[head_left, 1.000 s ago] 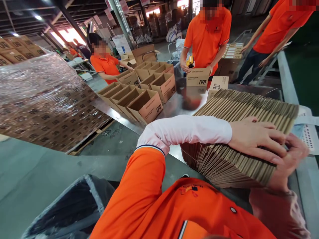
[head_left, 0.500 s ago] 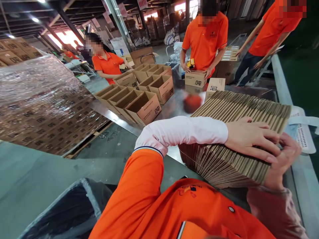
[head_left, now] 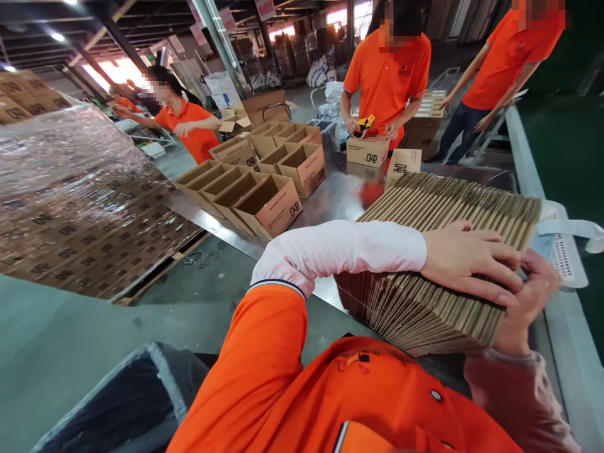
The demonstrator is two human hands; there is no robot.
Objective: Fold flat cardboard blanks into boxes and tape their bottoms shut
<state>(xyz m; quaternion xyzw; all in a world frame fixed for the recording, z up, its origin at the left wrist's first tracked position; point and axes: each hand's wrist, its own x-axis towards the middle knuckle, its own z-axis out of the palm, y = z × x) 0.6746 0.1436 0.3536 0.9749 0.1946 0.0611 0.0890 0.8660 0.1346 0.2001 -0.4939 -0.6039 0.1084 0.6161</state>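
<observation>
A long row of flattened cardboard boxes (head_left: 448, 207) stands on edge on the metal table in front of me, fanned out at the lower side. My left hand (head_left: 474, 259), its arm in a white sleeve, lies across the top edges with fingers stretched out and a little apart. At the right end of the row, my right hand (head_left: 531, 302) is curled round the last flattened boxes. Its fingertips are partly hidden behind the cardboard and my left fingers. Both hands nearly meet there.
Open cartons (head_left: 267, 204) stand in rows at the table's left. Across the table a person (head_left: 387, 75) holds a yellow tape dispenser (head_left: 365, 124) at a closed box (head_left: 368, 151). A white perforated tray (head_left: 564, 245) is at the right edge; a lined bin (head_left: 123, 396) is lower left.
My hands stay nearly in place on the flattened boxes. The person at far left has turned away from the cartons with an arm stretched left. The tape dispenser across the table has tilted.
</observation>
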